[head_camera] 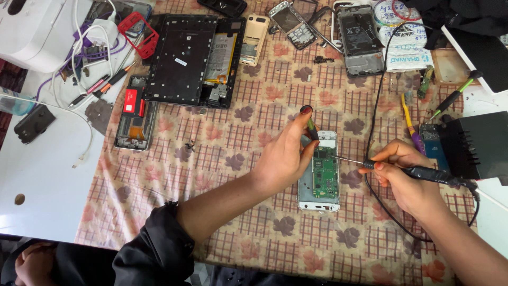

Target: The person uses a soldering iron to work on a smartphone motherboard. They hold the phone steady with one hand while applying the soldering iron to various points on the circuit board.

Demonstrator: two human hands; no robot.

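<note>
Checked leaf-print cloth covers the worktop [238,132].
Left hand [283,159] fingers grip a green-handled screwdriver [310,126] over the opened white phone's green circuit board [325,176]; right hand [405,177] fingers pinch a black soldering iron [431,175].

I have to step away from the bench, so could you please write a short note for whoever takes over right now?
Left hand: holds a black-handled screwdriver upright and steadies the small white opened phone on the checked leaf-print cloth.
Right hand: grips a black corded soldering iron, its tip on the phone's green circuit board.
Done: back cover off, board exposed.
Left: the joint in progress; whether it is finished cannot be told. Phone not reassembled.
</note>
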